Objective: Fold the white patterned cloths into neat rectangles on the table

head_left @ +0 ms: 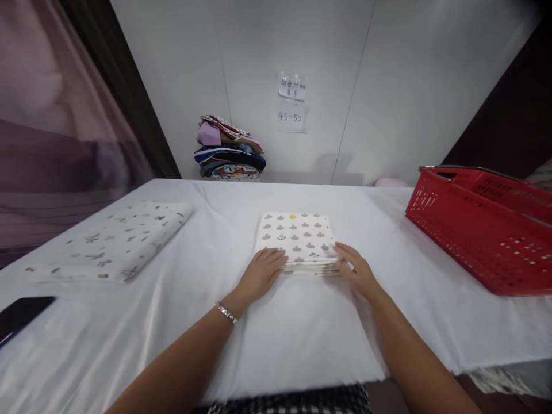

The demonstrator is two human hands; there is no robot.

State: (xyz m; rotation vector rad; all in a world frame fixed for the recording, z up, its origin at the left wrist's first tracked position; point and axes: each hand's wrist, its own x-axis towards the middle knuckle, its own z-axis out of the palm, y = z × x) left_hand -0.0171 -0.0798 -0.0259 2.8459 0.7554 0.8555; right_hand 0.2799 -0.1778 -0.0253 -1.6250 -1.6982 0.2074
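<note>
Head view: both hands (263, 271) on folded cloth (296, 236)

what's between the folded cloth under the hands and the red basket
Only bare white table cover lies between the folded patterned cloth and the red basket in the head view. The right hand rests at the cloth's near right corner.

Folded cloth (296, 238) — cream, with rows of small grey motifs and one yellow. Second folded cloth (112, 241) — white, scattered grey and dark marks. Basket (483, 230) — red. Surface (276, 339) covering — white. Stacked fabrics (230, 149) — mixed pink, navy, patterned.
</note>
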